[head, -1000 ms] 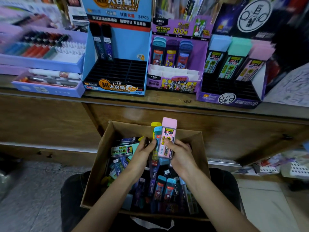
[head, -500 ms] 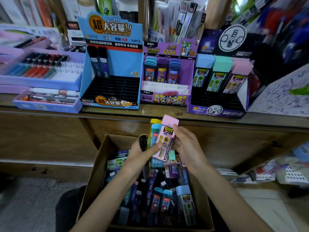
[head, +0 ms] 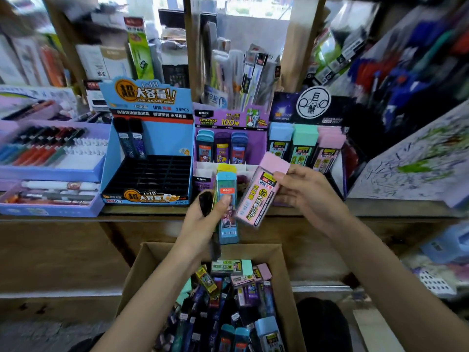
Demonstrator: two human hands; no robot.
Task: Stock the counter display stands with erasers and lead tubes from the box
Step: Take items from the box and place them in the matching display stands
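Note:
My right hand [head: 308, 196] pinches a pink lead tube [head: 262, 193], tilted, in front of the dark purple display stand [head: 281, 110], which holds blue, green and pink tubes along its back row. My left hand [head: 203, 219] grips a bundle of tubes upright: a blue one [head: 226, 196] in front, a yellow one [head: 225, 168] behind and a black one [head: 205, 201] at the left. Below my arms the cardboard box [head: 142, 265] is full of mixed lead tubes. The blue stand [head: 149, 138] holds two dark tubes at its back left. The purple middle stand [head: 253, 138] holds three tubes.
Trays of pens [head: 48, 148] stand at the left on the wooden counter [head: 50, 217]. Shelves of packaged stationery [head: 241, 72] rise behind the stands. A scribbled test pad [head: 411, 161] leans at the right. White and blue baskets [head: 436, 275] sit low right.
Both hands rose from the box to counter height. The right hand took the pink tube out of the bundle and carried it right, toward the dark purple stand. The camera tilted up.

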